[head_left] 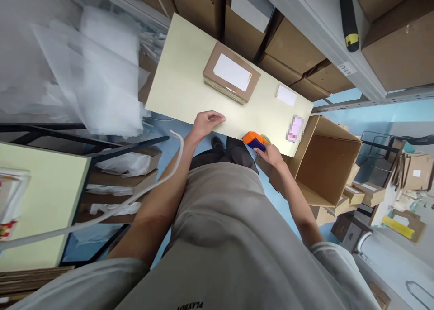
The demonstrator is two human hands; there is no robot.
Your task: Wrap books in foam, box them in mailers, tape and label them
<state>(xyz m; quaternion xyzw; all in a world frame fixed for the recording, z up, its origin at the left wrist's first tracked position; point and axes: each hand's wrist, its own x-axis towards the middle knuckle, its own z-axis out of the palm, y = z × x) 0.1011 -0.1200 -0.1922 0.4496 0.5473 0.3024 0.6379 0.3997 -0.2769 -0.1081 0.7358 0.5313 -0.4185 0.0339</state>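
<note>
My left hand (207, 122) is over the near edge of the pale yellow table (183, 74), its fingers curled together towards the thumb, with nothing visible in them. Beyond it lies a brown cardboard box (232, 72), taped and bearing a white label on top. My right hand (271, 155) grips an orange and dark blue tape dispenser (254, 140) at the table's front edge. Part of a tape roll shows behind the dispenser. To the right on the tabletop are a white label (286, 95) and a pink item (294, 128) that is blurred out.
A large open carton (322, 165) stands against the table's right end. Cardboard boxes (288, 43) fill the shelf behind, with a black and yellow-handled tool (349, 20) above. Plastic wrapping (108, 70) hangs at left, and a grey hose (145, 190) crosses near my left arm.
</note>
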